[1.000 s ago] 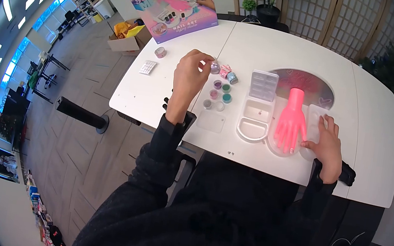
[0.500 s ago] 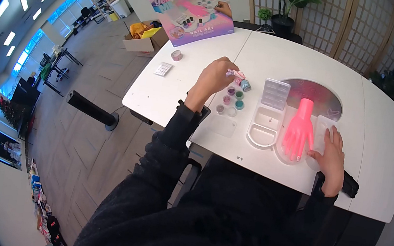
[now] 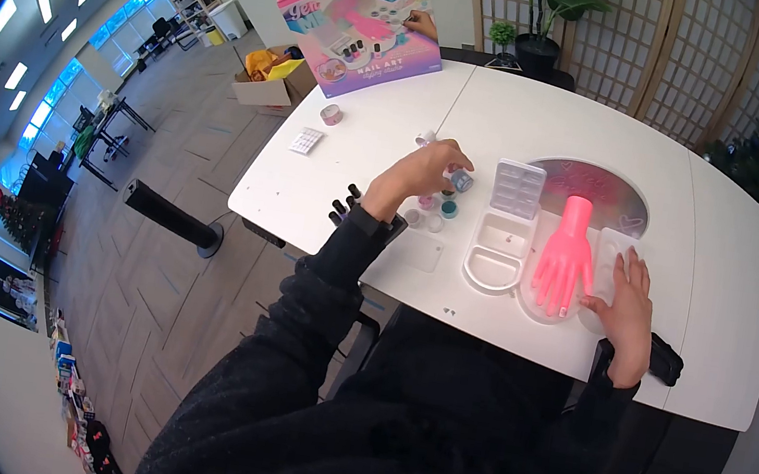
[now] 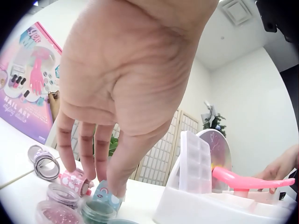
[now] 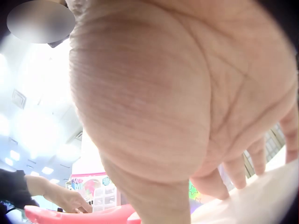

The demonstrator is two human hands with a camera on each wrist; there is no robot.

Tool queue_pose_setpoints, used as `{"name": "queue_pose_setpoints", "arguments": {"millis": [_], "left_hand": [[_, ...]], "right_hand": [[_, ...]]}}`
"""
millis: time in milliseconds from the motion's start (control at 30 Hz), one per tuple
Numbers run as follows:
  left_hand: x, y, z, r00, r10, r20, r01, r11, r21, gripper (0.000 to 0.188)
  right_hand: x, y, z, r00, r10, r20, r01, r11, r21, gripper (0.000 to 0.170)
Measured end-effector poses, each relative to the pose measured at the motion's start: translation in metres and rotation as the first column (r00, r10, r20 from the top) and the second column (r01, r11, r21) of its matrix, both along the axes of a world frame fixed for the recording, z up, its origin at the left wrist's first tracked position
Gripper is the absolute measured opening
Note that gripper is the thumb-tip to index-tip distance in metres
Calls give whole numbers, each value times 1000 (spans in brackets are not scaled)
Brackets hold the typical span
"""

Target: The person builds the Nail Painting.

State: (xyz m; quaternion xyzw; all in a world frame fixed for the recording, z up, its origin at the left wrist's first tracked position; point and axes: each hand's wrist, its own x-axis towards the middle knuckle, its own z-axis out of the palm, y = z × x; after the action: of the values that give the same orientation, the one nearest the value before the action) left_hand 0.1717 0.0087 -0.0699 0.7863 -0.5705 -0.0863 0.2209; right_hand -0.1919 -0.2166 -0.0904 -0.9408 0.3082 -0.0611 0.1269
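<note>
My left hand [image 3: 423, 170] reaches down over small rolls of patterned tape. Its thumb and index finger pinch a blue roll of tape [image 4: 106, 192] with a rainbow print. A pink roll of tape [image 4: 74, 181] sits by the other fingertips, and a purple-and-white roll of tape [image 4: 45, 164] lies beyond it. Round glitter pots [image 4: 98, 210] stand just below that hand. My right hand [image 3: 626, 311], fingers spread, rests on a translucent white tray [image 3: 614, 239] beside a pink plastic model hand [image 3: 567, 258]. Its thumb is close to the model hand's fingers.
A white compartment tray with a raised lidded case [image 3: 516, 188] stands between the pots and the model hand. Behind is a pink half-round mirror panel [image 3: 614, 192]. Dark-capped bottles [image 3: 345, 203], a nail-art box [image 3: 365, 31], a small jar [image 3: 332, 115] and a white sheet [image 3: 306, 140] are leftward.
My left hand held a pink roll of tape half a second ago. It has let go, moved slightly down and right, and taken the blue roll. My right hand stays by the tray.
</note>
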Motion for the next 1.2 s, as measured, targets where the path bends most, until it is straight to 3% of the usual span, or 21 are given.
{"name": "queue_pose_setpoints", "arguments": {"millis": [267, 367, 433, 567, 633, 700, 800, 900, 933, 1200], "left_hand": [[-9, 9, 22, 993, 120, 11, -120, 992, -39, 42], [-12, 14, 22, 976, 210, -51, -210, 978, 21, 43], [-2, 19, 15, 968, 248, 40, -243, 965, -100, 43], [12, 28, 13, 915, 380, 135, -365, 923, -126, 41], [21, 29, 8, 918, 373, 132, -362, 926, -105, 44], [29, 29, 1, 981, 168, 92, -158, 982, -107, 49], [18, 22, 1, 998, 41, 51, -36, 994, -104, 51], [0, 16, -6, 998, 3, 67, 4, 993, -114, 49], [-6, 13, -4, 999, 23, -34, -25, 998, -65, 49], [-12, 4, -13, 996, -70, 53, 72, 997, -28, 44]], "right_hand": [[-2, -6, -8, 999, 18, 40, -18, 1000, 5, 100], [-1, -3, 1, 999, 15, 44, -18, 998, 63, 101], [-1, -2, 3, 999, 7, 51, -13, 993, 119, 103], [-1, -3, 3, 999, 10, 53, -16, 993, 114, 104], [-1, -3, 3, 998, 10, 57, -16, 993, 116, 105], [-1, -3, 2, 998, 7, 55, -14, 993, 114, 106], [0, -3, 3, 999, 8, 48, -13, 994, 111, 106], [-1, -3, 3, 998, 8, 60, -15, 993, 114, 105], [-1, -3, 3, 998, 7, 61, -14, 993, 113, 105], [-1, -2, 4, 999, 5, 50, -11, 993, 121, 104]]}}
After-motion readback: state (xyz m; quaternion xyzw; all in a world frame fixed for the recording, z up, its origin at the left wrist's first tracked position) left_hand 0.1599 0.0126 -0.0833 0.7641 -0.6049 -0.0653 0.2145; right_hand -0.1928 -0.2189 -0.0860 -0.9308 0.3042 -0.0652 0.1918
